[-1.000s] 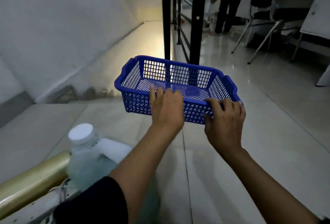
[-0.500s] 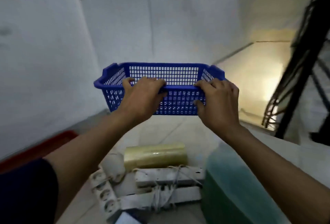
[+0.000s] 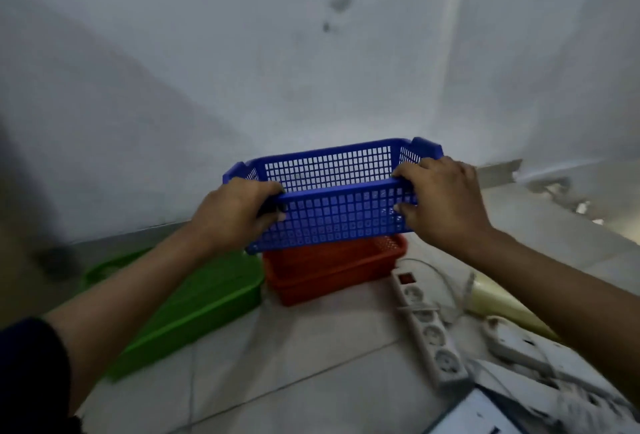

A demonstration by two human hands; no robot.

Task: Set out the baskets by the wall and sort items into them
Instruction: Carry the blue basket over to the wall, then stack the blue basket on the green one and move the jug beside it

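A blue mesh basket (image 3: 332, 187) hangs in the air in front of the white wall, empty. My left hand (image 3: 235, 212) grips its near rim at the left end, and my right hand (image 3: 443, 198) grips the same rim at the right end. Directly below it an orange basket (image 3: 329, 271) sits on the tiled floor by the wall. A green basket (image 3: 194, 305) lies on the floor to the orange one's left, partly hidden by my left forearm.
White power strips (image 3: 429, 326) with tangled cords lie on the floor at the right, beside a yellowish roll (image 3: 498, 302). More white plastic pieces (image 3: 540, 357) pile up at the bottom right. The wall (image 3: 277, 70) stands close ahead.
My view has swung left towards the wall, and the blue basket came with my hands. The orange and green baskets have come into view beneath it.
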